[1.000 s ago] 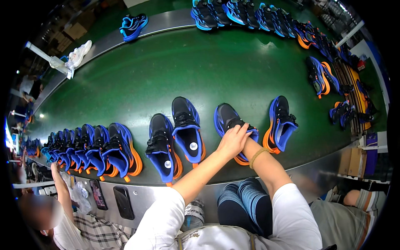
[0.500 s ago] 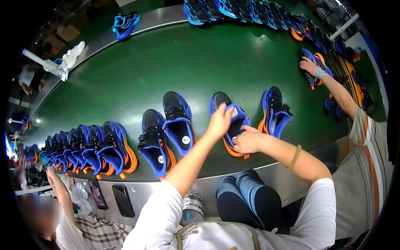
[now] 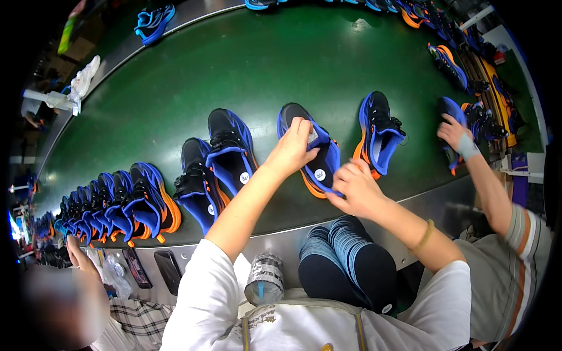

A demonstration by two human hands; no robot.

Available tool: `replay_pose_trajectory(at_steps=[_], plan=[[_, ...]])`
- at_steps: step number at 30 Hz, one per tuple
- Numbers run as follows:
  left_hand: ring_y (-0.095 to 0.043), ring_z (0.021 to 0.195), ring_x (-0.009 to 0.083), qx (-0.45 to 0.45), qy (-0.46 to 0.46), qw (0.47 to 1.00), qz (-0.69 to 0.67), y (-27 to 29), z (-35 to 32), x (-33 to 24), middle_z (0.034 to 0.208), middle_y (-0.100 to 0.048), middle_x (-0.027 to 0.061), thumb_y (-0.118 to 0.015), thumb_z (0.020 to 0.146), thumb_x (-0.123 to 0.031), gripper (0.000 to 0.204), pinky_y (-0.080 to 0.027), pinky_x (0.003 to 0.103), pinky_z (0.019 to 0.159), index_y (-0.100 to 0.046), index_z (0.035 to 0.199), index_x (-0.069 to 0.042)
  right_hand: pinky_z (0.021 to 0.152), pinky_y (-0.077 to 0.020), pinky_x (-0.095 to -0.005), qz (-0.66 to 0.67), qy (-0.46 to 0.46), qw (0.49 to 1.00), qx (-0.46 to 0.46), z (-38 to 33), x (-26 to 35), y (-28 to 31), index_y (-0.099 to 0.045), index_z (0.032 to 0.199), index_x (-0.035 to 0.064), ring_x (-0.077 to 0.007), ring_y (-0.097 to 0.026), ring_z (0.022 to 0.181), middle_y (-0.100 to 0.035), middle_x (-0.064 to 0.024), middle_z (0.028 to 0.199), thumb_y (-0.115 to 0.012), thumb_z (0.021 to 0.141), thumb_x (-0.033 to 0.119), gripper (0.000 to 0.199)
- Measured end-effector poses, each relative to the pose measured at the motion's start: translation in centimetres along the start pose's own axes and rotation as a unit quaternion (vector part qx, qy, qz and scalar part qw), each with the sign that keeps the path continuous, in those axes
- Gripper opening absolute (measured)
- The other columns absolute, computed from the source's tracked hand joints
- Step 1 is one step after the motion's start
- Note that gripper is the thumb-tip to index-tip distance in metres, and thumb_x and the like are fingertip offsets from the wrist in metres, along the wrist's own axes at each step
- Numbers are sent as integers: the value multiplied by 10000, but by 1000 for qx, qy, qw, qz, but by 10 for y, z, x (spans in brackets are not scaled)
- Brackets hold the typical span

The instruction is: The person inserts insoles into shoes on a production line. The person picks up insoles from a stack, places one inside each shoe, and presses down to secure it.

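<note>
Nearest to me, below the metal edge (image 3: 374, 219) of the belt, a stack of dark blue insoles (image 3: 351, 269) rests in my lap, with a taped roll (image 3: 264, 279) just left of it. My right hand (image 3: 358, 188) reaches over that edge to the near end of the blue and black shoe (image 3: 313, 155) standing on the green belt (image 3: 246, 76); its fingers are bent and touch the shoe's tongue and heel rim, though I cannot tell whether they pinch anything. My left hand (image 3: 293, 149) comes in from the left with the forearm stretched long, its fingers curled over the shoe's opening and closed on a small pale tag (image 3: 312, 136).

Left of this shoe stand two more of the same kind (image 3: 231, 149), then a tight row of shoes (image 3: 117, 202) curving along the belt's near edge. Right of it stands another single shoe (image 3: 379, 131), and beyond that a co-worker's hand (image 3: 453, 131) rests on a further shoe (image 3: 449, 126).

Past my shoe the belt lies open and bare a good way. At its far rim more shoes (image 3: 153, 22) sit in a line.
</note>
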State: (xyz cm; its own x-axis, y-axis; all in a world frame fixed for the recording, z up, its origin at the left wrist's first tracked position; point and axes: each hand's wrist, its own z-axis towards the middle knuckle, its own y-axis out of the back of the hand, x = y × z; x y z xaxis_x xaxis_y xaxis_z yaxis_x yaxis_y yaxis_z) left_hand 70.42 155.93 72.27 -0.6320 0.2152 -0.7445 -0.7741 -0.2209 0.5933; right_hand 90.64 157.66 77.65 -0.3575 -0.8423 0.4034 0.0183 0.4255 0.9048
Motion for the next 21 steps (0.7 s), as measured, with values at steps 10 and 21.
replay_pose_trajectory(at_steps=[10,21], plan=[[-506,847,342,-26,-18,999,-5,-9,-25,-36,928,-409,157,-675,647,25,388,-450,381,666,-396,916,-5,989,-240,-476,43,69,996,32,-34,-14,-11,-589,871,40,-206,-478,1043,-571,-61,935,-607,710,198,226],[-529,787,295,15,114,992,49,0,0,3,862,-536,115,-693,670,-170,313,-419,355,702,-475,856,-45,1017,-31,-553,-26,-157,897,412,71,0,-7,-626,934,18,-298,-545,1007,-622,-171,928,-556,630,322,436]])
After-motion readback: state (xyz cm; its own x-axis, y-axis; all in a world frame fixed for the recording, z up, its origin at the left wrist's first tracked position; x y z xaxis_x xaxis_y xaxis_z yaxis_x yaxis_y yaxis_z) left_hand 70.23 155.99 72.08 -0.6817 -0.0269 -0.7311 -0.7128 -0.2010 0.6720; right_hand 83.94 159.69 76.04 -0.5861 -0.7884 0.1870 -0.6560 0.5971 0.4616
